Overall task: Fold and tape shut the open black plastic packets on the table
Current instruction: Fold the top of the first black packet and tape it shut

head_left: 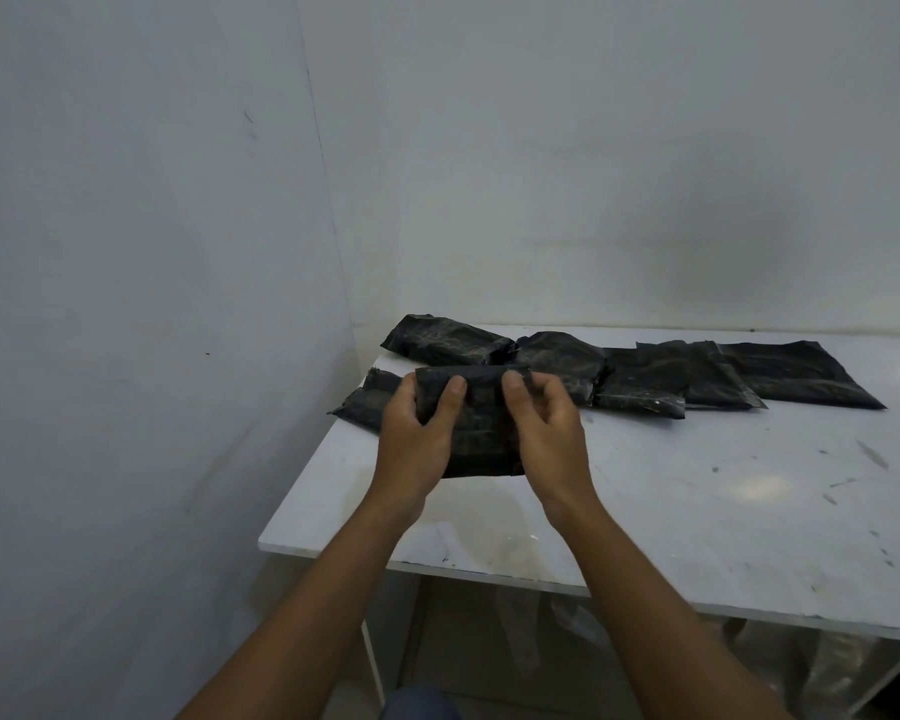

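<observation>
A black plastic packet [481,428] is held just above the left end of the white table [697,491]. My left hand [416,433] grips its left side, thumb laid over the folded top edge. My right hand [541,428] grips the right side, thumb on the same fold. Behind it lie several more black packets: one [447,341] at the back left, one [562,362] beside it, one [364,402] partly hidden behind my left hand, and flatter ones [801,376] stretching to the right. No tape is in view.
Grey walls close in on the left and behind the table, meeting in a corner at the back left. The table's front edge [489,566] runs near my forearms. Clear plastic bags [827,672] lie on the floor under the table at the right.
</observation>
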